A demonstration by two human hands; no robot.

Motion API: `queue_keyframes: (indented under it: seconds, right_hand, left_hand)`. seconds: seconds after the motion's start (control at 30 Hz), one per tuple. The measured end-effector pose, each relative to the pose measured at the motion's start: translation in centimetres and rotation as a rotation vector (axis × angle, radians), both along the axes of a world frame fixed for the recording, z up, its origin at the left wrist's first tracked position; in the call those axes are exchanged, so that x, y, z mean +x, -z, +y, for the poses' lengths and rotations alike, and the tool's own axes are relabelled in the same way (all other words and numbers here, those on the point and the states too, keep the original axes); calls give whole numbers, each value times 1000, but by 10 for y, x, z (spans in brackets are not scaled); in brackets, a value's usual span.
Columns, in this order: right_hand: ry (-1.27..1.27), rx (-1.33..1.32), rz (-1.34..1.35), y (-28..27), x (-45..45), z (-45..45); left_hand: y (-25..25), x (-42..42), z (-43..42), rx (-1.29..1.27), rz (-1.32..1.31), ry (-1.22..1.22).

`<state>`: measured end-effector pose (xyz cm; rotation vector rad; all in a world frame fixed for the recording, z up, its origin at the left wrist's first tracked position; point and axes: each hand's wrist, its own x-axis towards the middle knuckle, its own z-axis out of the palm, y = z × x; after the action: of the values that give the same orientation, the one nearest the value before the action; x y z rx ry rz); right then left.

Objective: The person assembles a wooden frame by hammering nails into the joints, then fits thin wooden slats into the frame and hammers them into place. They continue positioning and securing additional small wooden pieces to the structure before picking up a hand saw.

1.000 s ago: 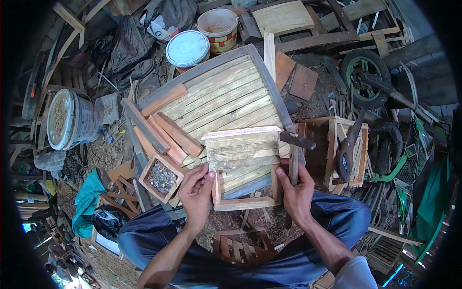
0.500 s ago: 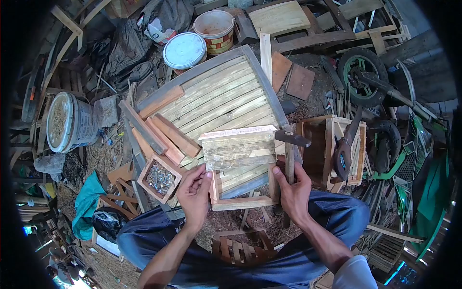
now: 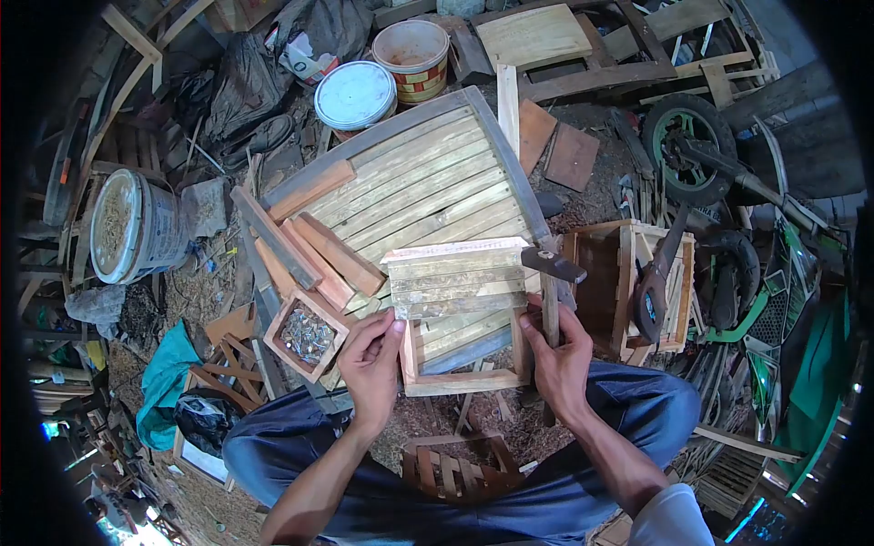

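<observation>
A small wooden frame (image 3: 464, 381), partly covered by slats across its upper half, is held above the large slatted panel (image 3: 428, 182). My left hand (image 3: 369, 357) pinches near the frame's left side with curled fingers; whether something small is between the fingertips cannot be made out. On the right, my right hand (image 3: 560, 357) has its thumb on the frame's right side and its fingers around the handle of a hammer (image 3: 552, 266), whose dark head points right. A wooden box of nails (image 3: 307, 338) lies left of my left hand.
Loose wood strips (image 3: 332, 253) lie on the panel's left part. A wooden crate (image 3: 628, 287) with a handsaw (image 3: 652, 296) on it stands at the right. Behind are a lidded bucket (image 3: 355, 94) and an open bucket (image 3: 411, 56); another bucket (image 3: 137, 227) is at far left.
The view has shifted slightly. Both hands remain at the sides of the frame, with hardly any movement.
</observation>
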<state>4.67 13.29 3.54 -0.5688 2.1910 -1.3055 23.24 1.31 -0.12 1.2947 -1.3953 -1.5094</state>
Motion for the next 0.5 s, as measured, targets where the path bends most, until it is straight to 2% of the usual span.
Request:
queue_keyframes:
  seconds: [0.13, 0.43, 0.5]
  right_hand:
    - [-10, -31, 30, 5, -1, 2]
    - [85, 89, -127, -12, 1, -3]
    - [126, -31, -69, -1, 0, 1]
  left_hand:
    - [-1, -1, 0, 1, 3, 7]
    - [-2, 0, -1, 88, -5, 36]
    - [-6, -1, 2, 94, 46, 11]
